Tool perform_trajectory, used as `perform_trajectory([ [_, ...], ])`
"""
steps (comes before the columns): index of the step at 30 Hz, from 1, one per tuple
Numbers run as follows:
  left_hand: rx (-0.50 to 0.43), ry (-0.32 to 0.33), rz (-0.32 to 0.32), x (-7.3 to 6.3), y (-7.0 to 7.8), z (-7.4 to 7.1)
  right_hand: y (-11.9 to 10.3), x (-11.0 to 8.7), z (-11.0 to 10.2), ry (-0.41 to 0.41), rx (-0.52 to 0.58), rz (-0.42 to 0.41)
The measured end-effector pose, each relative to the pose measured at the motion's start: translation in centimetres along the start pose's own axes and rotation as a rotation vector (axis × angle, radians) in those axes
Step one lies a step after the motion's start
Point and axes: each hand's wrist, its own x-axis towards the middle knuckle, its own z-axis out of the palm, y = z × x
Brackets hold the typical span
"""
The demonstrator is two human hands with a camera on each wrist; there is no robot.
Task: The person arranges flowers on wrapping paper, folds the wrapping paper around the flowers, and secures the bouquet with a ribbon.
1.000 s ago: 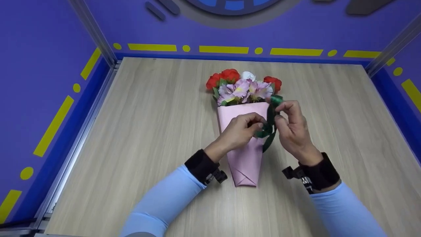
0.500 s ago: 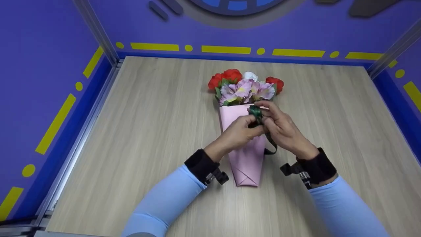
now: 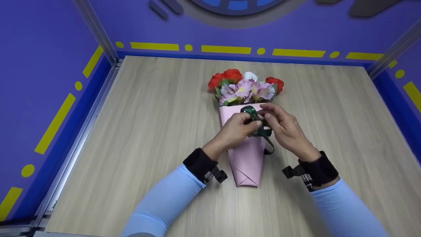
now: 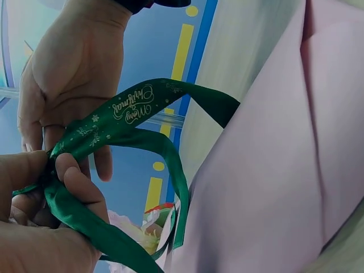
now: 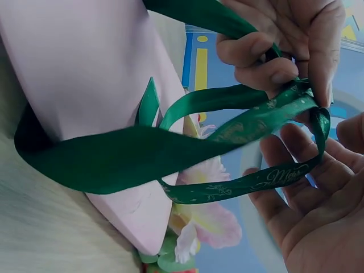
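Observation:
A bouquet wrapped in pink paper (image 3: 246, 161) lies on the table, its red, white and pale pink flowers (image 3: 241, 88) pointing to the back. Above the wrap, my left hand (image 3: 234, 131) pinches a green ribbon (image 3: 247, 109) between thumb and fingers where its strands gather. White "Merry Christmas" lettering shows on the ribbon (image 4: 114, 122) in the left wrist view. My right hand (image 3: 287, 129) is just right of it; in the right wrist view its fingers (image 5: 273, 207) spread loosely behind a ribbon loop, the thumb apart from them. The gathered part is partly hidden by the left fingers.
The bouquet lies on a wood-grain table (image 3: 158, 131). Blue-purple panels (image 3: 98, 26) with yellow marks stand at the back and both sides. Black camera straps (image 3: 200, 164) sit on both wrists.
My right hand has come left to the left hand, then loosened its fingers and shifted slightly back right. The green ribbon's bunch has moved left over the pink wrap; the bouquet stays put.

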Motion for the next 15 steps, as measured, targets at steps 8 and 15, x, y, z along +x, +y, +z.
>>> perform_trajectory([
  [8,-0.065,0.013,-0.018,0.62,0.06,-0.07,0.27,0.14,0.01,0.03,-0.134,0.003],
  [15,0.003,0.052,0.014,0.66,0.08,-0.22,0.49,0.08,-0.17,0.017,-0.186,0.027],
])
